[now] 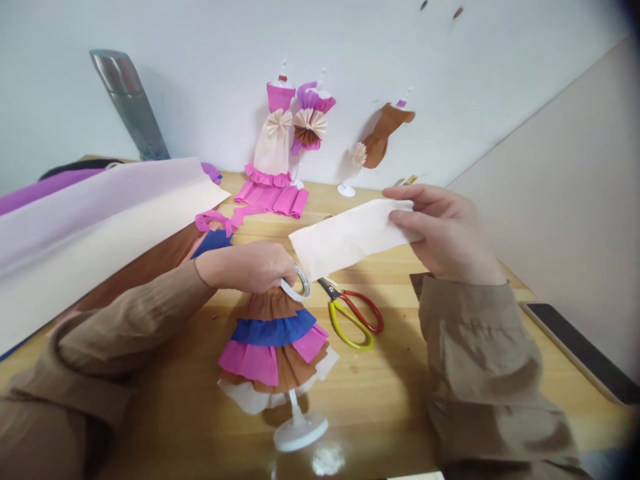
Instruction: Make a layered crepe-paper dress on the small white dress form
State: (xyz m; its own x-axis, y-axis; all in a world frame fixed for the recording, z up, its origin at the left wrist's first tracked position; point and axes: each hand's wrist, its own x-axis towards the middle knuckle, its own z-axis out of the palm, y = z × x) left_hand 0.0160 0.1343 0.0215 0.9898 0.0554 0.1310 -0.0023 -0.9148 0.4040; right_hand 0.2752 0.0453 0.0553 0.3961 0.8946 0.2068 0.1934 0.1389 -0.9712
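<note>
My left hand [253,265] is closed on a roll of double-sided-looking tape [296,292], whose ring shows beyond my fingers. My right hand [447,230] pinches one end of a pale cream crepe paper strip [350,237] between thumb and fingers. The strip's other end reaches close to the tape; whether they touch I cannot tell. Below my left hand stands a small mannequin on a white round base [301,431], wearing a tiered paper skirt [275,333] of brown, blue, pink and white. My left hand hides its upper part. Scissors [355,320] with red and yellow handles lie beside it.
Three dressed mannequins, one in a pink-and-cream dress [273,143], stand along the wall. Large crepe paper sheets [115,213] cover the left side. Folded pink paper [277,200] lies at the back, a phone [583,350] at the right. A grey flask [133,107] stands back left.
</note>
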